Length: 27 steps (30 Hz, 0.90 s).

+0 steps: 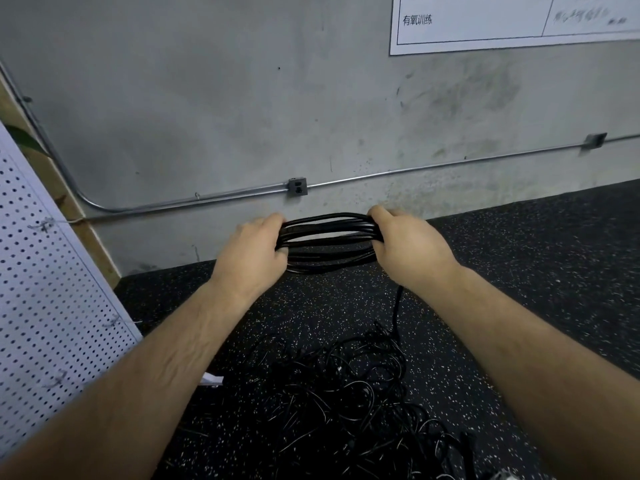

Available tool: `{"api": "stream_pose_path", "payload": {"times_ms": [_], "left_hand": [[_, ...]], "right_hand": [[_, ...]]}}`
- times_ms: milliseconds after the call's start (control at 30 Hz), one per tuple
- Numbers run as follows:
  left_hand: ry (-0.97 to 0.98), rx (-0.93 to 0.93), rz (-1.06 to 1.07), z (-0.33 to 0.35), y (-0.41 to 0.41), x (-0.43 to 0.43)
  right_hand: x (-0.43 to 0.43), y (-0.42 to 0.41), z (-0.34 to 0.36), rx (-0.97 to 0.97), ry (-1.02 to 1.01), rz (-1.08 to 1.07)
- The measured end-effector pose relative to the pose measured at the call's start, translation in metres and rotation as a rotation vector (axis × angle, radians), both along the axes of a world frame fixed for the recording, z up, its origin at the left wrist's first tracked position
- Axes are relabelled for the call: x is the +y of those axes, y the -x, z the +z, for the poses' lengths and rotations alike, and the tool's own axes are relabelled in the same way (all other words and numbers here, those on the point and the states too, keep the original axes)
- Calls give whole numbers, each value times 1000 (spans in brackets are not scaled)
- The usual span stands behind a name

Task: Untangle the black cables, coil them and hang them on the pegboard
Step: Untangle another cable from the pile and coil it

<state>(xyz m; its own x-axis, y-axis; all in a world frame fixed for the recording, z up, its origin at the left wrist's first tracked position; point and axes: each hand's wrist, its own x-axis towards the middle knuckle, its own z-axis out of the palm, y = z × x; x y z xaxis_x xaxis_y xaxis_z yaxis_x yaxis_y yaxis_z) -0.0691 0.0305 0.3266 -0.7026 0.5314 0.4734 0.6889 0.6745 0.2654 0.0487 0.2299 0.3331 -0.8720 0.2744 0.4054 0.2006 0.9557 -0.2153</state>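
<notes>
— Nearest, down low?
— Loose tangle [346, 393] of black cables heaped on the dark speckled floor [519, 271]; small white scrap [213, 378] just beside its left edge.
— Above the heap?
— Two bare forearms reaching forward; left hand [252, 251] and right hand [408, 244] held up over the floor, about level with each other, backs toward the camera.
— Fingers?
— Curled tight on both; left hand wrapped round the left end of a coil [329, 230], right hand wrapped round its right end; fingertips mostly hidden behind the loops.
— The coil itself?
— Black cable in several flattened loops, stretched sideways between the two hands, clear of the floor; one loose strand [398, 306] hanging from under the right hand down into the tangle.
— Pegboard?
— White pegboard [52, 289] slanting across the left edge, well apart from the coil; a few small metal hooks [112, 322] on its face; wooden board [95, 244] along its far side; green leaf [26, 138] above its top corner.
— Farthest back?
— Grey concrete wall [207, 98]; metal pipe [207, 199] running low along it, curving upward at the left; small grey box [298, 187] on the pipe just above the coil; second box [595, 140] far right; white printed sheet [502, 22] at top right, partly cut off.
</notes>
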Motion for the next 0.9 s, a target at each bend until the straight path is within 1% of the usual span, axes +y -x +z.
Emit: {"api": "stream_pose_path", "payload": {"times_ms": [67, 100, 233, 267, 333, 400, 467, 567, 600, 667, 700, 733, 800, 900], "left_hand": [[20, -6, -23, -2, 3, -2], [34, -37, -44, -6, 5, -3], [143, -320, -124, -16, 4, -12], [143, -352, -152, -14, -2, -13], [53, -423, -243, -6, -16, -6], [-125, -638, -292, 1, -26, 5], [-216, -841, -385, 2, -31, 11], [-248, -1129, -518, 3, -28, 5], [-223, -1189, -539, 4, -27, 1], [-149, -1222, -572, 4, -24, -2], [-133, -1215, -586, 4, -23, -2], [-141, -1199, -593, 4, -22, -2], [-220, -1147, -586, 4, -21, -2], [-443, -1140, -551, 9, -16, -9]], "right_hand": [[-1, 2, 0, -35, -18, -21], [-4, 3, -1, -51, -12, -21], [-14, 6, -10, -90, 39, 11], [-15, 7, -10, -88, 36, 28], [-19, 11, -7, -82, -27, 78], [-25, 11, -4, -95, -124, 134], [-31, 9, -3, -105, -170, 195], [-39, 9, -4, -110, -225, 252], [-40, 9, -5, -120, -246, 262], [-40, 11, -8, -131, -261, 278], [-38, 11, -9, -119, -235, 291], [-36, 11, -9, -84, -160, 306], [-26, 9, -10, 7, 111, 337], [-11, 5, -10, 7, 582, 366]]}}
